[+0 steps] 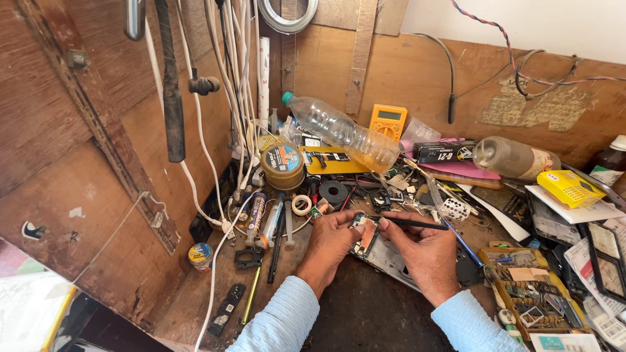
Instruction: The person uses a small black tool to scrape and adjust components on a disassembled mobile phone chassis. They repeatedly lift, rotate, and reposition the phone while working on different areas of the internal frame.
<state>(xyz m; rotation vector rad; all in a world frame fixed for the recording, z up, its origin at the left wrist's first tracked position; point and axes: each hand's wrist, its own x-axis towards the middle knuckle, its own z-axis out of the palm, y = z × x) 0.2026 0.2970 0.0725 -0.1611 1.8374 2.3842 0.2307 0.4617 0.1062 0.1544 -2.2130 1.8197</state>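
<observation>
An opened mobile phone (366, 236) with its circuit board showing lies on a metal plate (391, 259) at the middle of the cluttered bench. My left hand (328, 248) grips the phone's left edge. My right hand (425, 253) rests on the phone's right side and holds a thin black tool (417, 223) that points to the right. Both wrists wear light blue sleeves.
A tilted clear plastic bottle (342, 133), a yellow multimeter (388, 121), a round tin (282, 164) and tape rolls (301, 205) lie behind the phone. A tray of small parts (531, 296) sits at the right. White cables (222, 98) hang on the wooden wall at left.
</observation>
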